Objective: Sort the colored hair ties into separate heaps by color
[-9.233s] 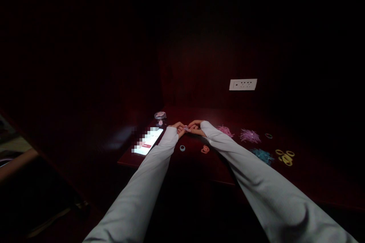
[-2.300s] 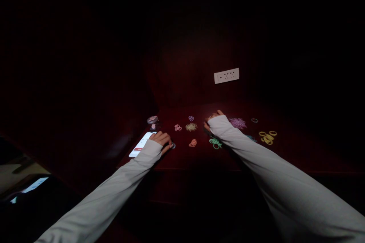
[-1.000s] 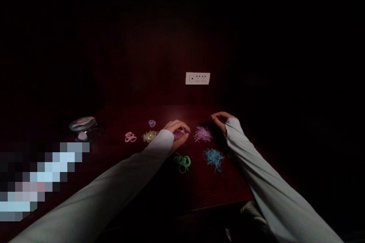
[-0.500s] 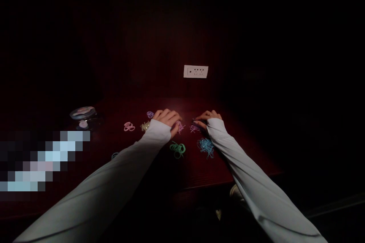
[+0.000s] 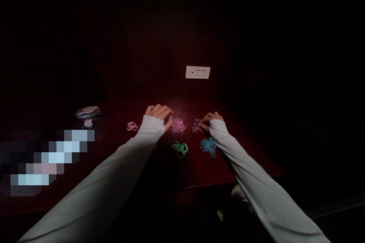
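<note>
My left hand (image 5: 158,114) rests on the dark red table (image 5: 199,167) with its fingers curled, just left of a heap of pink elastic bands (image 5: 178,125). My right hand (image 5: 210,119) lies curled beside a small lilac heap of bands (image 5: 196,125), fingertips touching it. Below the hands sit a green cluster of bands (image 5: 180,149) and a blue heap of bands (image 5: 208,146). Pale pink rings (image 5: 132,126) lie left of my left sleeve. What the curled fingers hold, if anything, is hidden.
A round lidded tin (image 5: 88,112) stands at the left. A lit, blurred screen (image 5: 42,163) lies at the near left. A white wall socket (image 5: 197,72) is on the back panel. The table's front edge (image 5: 228,182) runs below the hands; surroundings are dark.
My left hand slid left off the pink heap, which now shows whole. My right hand drew slightly right and curled by the lilac bands. The view has barely shifted since half a second ago.
</note>
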The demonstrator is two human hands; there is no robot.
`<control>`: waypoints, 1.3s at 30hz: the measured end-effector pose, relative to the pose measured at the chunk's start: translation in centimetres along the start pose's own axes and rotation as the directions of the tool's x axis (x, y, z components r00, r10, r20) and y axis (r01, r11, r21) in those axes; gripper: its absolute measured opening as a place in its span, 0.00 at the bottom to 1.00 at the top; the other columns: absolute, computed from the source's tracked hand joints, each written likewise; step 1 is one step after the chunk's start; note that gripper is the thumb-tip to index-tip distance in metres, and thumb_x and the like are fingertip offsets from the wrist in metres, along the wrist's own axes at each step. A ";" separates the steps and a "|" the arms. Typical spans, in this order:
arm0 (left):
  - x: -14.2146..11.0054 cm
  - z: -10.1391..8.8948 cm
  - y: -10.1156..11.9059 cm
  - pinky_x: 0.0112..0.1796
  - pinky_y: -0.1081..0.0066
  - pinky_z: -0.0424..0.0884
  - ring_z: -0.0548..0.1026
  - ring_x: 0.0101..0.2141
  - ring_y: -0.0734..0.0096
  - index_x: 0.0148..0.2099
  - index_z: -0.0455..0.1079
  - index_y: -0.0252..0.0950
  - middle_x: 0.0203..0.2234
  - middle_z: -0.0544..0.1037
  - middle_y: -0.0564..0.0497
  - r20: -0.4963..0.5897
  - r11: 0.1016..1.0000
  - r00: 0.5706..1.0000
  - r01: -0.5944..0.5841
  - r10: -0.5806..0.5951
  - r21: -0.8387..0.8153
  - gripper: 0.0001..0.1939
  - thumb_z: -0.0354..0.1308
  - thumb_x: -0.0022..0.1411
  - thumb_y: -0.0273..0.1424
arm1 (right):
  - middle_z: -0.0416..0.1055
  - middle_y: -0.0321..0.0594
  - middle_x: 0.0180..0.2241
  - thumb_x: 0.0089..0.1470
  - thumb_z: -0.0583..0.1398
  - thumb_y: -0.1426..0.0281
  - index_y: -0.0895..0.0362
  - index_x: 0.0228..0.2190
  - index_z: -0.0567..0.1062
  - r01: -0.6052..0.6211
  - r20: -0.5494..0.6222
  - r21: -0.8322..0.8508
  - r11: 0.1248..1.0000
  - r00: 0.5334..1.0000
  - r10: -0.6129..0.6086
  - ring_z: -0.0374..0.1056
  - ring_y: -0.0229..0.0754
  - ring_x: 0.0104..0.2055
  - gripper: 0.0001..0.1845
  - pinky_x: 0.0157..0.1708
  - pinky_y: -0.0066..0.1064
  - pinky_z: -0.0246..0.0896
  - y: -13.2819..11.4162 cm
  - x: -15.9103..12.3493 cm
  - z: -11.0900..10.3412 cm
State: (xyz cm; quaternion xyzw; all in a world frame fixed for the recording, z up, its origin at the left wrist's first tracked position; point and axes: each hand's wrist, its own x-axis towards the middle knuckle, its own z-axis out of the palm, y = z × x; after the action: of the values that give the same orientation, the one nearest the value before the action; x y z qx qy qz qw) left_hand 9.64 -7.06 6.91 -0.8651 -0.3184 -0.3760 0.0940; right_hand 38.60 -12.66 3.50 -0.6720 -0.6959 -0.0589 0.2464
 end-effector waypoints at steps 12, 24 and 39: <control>-0.1 0.5 0.5 0.48 0.58 0.63 0.75 0.42 0.59 0.41 0.76 0.41 0.40 0.84 0.50 0.126 1.000 0.992 0.020 -0.017 -0.021 0.06 0.57 0.67 0.27 | 0.79 0.45 0.42 0.64 0.65 0.62 0.48 0.38 0.88 0.020 0.014 -0.012 1.000 1.000 -0.020 0.62 0.51 0.46 0.10 0.45 0.41 0.52 -0.1 -0.2 0.0; -0.7 1.2 1.0 0.48 0.59 0.64 0.76 0.43 0.59 0.43 0.76 0.40 0.41 0.84 0.49 0.183 0.998 0.983 0.030 -0.020 -0.051 0.07 0.57 0.68 0.28 | 0.82 0.42 0.39 0.64 0.64 0.57 0.48 0.37 0.86 0.043 -0.058 -0.003 0.999 0.997 -0.043 0.67 0.50 0.44 0.12 0.44 0.40 0.55 0.0 -0.4 0.3; 0.6 0.8 1.2 0.49 0.59 0.67 0.76 0.46 0.58 0.46 0.77 0.42 0.45 0.83 0.50 0.154 0.977 0.980 0.149 -0.125 -0.151 0.07 0.59 0.67 0.29 | 0.85 0.42 0.39 0.64 0.62 0.60 0.49 0.38 0.87 0.011 -0.083 0.078 0.997 0.997 -0.005 0.74 0.50 0.44 0.13 0.48 0.41 0.56 1.1 -0.6 -0.1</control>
State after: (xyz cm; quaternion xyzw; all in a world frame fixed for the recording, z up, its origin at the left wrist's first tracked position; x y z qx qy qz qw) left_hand 11.22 -7.37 6.90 -0.8707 -0.3517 -0.3428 -0.0261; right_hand 39.64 -13.17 3.02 -0.6560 -0.6896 -0.0602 0.3008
